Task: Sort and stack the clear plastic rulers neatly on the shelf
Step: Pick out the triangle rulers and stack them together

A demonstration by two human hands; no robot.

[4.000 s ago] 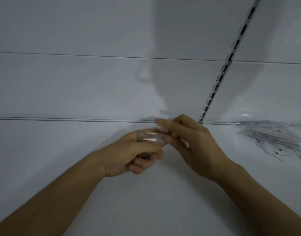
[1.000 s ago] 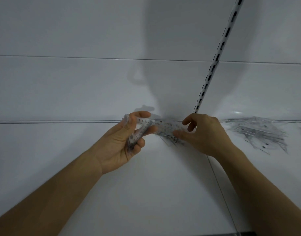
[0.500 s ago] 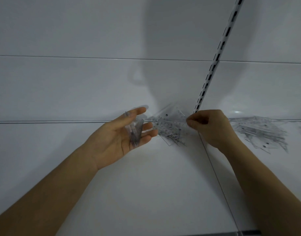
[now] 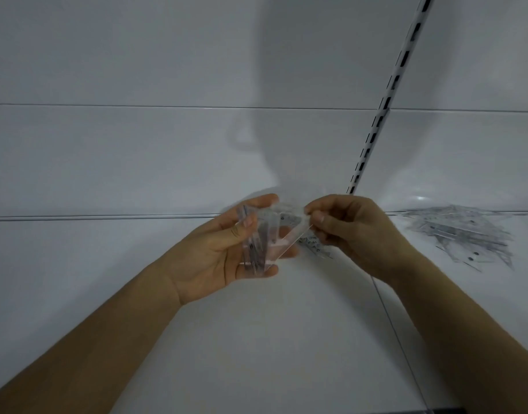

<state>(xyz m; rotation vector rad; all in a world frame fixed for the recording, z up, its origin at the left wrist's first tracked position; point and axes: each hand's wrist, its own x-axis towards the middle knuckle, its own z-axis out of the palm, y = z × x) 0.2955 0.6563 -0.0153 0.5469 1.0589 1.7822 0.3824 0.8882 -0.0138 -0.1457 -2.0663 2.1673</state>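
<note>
Small bundle of clear plastic rulers with black printed markings [image 4: 253,249]: held on edge, roughly upright, in palm of left hand [image 4: 223,252], thumb across upper part. Single clear plastic triangular ruler [image 4: 282,231]: pinched at its right corner by right hand [image 4: 352,231], other end over bundle. Few clear rulers [image 4: 315,246] flat on white shelf [image 4: 256,339] below right hand. Loose heap of clear rulers [image 4: 463,234] on shelf at far right, overlapping, fanned out, well apart from hands.
</note>
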